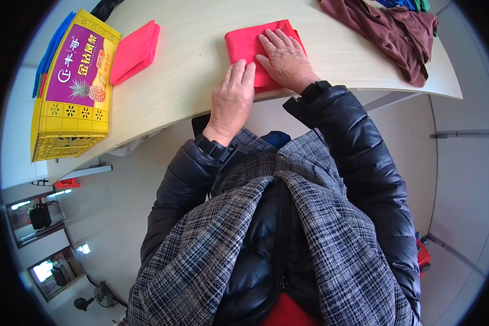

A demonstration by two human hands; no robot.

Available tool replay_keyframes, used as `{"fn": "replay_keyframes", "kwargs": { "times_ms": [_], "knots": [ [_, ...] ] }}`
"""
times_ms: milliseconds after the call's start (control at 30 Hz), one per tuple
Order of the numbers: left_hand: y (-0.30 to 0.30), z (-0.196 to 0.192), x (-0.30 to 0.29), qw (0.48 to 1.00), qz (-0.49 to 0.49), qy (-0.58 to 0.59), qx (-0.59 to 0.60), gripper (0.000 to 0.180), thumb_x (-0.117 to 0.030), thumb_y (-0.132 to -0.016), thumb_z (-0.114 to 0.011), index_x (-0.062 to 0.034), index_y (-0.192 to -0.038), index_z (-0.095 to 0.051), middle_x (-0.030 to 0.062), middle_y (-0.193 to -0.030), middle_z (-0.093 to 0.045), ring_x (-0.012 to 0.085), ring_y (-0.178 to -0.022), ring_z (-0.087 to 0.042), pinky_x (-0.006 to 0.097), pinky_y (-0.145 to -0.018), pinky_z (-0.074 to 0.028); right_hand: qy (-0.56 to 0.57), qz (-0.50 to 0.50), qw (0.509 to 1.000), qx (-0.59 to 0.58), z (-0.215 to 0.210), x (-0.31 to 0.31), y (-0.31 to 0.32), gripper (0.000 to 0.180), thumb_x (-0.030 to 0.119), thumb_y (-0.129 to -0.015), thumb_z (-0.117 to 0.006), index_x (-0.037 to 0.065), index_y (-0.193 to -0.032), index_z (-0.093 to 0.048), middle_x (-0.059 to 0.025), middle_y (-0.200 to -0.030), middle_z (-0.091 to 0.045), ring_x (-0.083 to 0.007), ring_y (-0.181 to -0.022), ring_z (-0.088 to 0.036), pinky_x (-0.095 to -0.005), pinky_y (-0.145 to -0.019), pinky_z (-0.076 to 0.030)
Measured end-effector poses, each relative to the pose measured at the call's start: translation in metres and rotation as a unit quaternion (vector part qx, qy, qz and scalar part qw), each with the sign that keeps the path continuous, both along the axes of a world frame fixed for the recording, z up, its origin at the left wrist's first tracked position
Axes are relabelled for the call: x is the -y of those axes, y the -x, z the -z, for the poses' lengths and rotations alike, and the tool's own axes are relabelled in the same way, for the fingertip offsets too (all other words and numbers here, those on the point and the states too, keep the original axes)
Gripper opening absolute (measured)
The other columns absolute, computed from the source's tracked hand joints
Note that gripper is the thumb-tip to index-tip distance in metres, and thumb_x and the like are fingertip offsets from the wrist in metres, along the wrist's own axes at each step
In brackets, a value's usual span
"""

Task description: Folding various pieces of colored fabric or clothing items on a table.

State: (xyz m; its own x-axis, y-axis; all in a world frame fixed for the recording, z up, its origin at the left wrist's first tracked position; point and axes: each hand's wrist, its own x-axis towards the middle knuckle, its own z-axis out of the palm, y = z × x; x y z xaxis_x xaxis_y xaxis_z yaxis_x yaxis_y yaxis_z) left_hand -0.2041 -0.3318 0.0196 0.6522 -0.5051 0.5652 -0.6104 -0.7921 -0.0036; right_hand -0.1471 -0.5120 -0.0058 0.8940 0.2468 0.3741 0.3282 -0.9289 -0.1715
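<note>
Your left hand (232, 93) and right hand (284, 57) lie flat, released, seemingly pressing the folded red cloth (245, 43) on the desk (185, 81).

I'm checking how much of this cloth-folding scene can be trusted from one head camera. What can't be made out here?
- Red folded cloth: its near right part is covered by the right hand and left hand.
- Maroon garment pile: cut off by the top edge, and the blue and green fabric behind it barely shows.
- Yellow crate: the interior is hidden by the purple printed sheet on top.
- Table underside: blocked by the tabletop.
</note>
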Motion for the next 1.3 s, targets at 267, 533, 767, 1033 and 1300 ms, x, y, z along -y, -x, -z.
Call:
{"fn": "replay_keyframes", "kwargs": {
  "times_ms": [267, 533, 767, 1033, 1300],
  "knots": [
    [-0.002, -0.002, 0.005, 0.995, -0.07, -0.032, -0.056, 0.036, -0.003, -0.086, -0.062, 0.0031, -0.121, -0.058, 0.0185, -0.13, -0.057, 0.0288, -0.101, -0.068, 0.035, -0.079, -0.06, 0.003, 0.022, 1.0, -0.006, 0.0, -0.003, 0.001, 0.06, 0.046, -0.105, -0.042, 0.01, -0.153, -0.043, -0.0131, -0.16, -0.04, -0.0339, -0.15, -0.031, -0.0465, -0.124, -0.023],
    [0.0, 0.002, -0.012, 0.995, -0.029, -0.094, -0.016, 0.039, -0.003, -0.088, -0.059, 0.0036, -0.127, -0.057, 0.0201, -0.134, -0.057, 0.0283, -0.1, -0.068, 0.035, -0.08, -0.06, 0.012, 0.04, 0.999, -0.007, -0.002, -0.008, 0.004, 0.06, 0.046, -0.105, -0.04, 0.009, -0.152, -0.043, -0.0134, -0.16, -0.039, -0.0338, -0.15, -0.031, -0.0482, -0.123, -0.023],
    [0.005, 0.004, -0.019, 0.998, -0.018, -0.054, -0.029, 0.04, -0.001, -0.087, -0.06, 0.0035, -0.126, -0.06, 0.0191, -0.134, -0.06, 0.029, -0.099, -0.07, 0.035, -0.081, -0.06, 0.006, 0.046, 0.999, -0.002, -0.002, -0.008, 0.006, 0.059, 0.046, -0.106, -0.04, 0.008, -0.152, -0.044, -0.013, -0.159, -0.041, -0.0341, -0.15, -0.031, -0.0478, -0.123, -0.024],
    [0.012, 0.003, -0.037, 0.988, -0.036, 0.127, -0.085, 0.037, 0.004, -0.083, -0.06, -0.0003, -0.119, -0.066, 0.0155, -0.126, -0.067, 0.0319, -0.099, -0.07, 0.039, -0.085, -0.059, 0.032, 0.046, 0.998, 0.006, -0.001, -0.01, 0.005, 0.06, 0.046, -0.106, -0.04, 0.008, -0.152, -0.044, -0.0126, -0.16, -0.04, -0.0341, -0.15, -0.032, -0.0478, -0.123, -0.025],
    [0.01, -0.006, -0.024, 0.992, 0.043, 0.118, -0.025, 0.028, 0.002, -0.083, -0.065, 0.001, -0.112, -0.067, 0.0163, -0.119, -0.067, 0.0337, -0.102, -0.068, 0.04, -0.09, -0.057, 0.019, 0.046, 0.999, 0.008, -0.001, -0.008, 0.006, 0.059, 0.045, -0.106, -0.04, 0.008, -0.151, -0.044, -0.0134, -0.159, -0.041, -0.0341, -0.149, -0.033, -0.0482, -0.123, -0.025]
  ]
}}
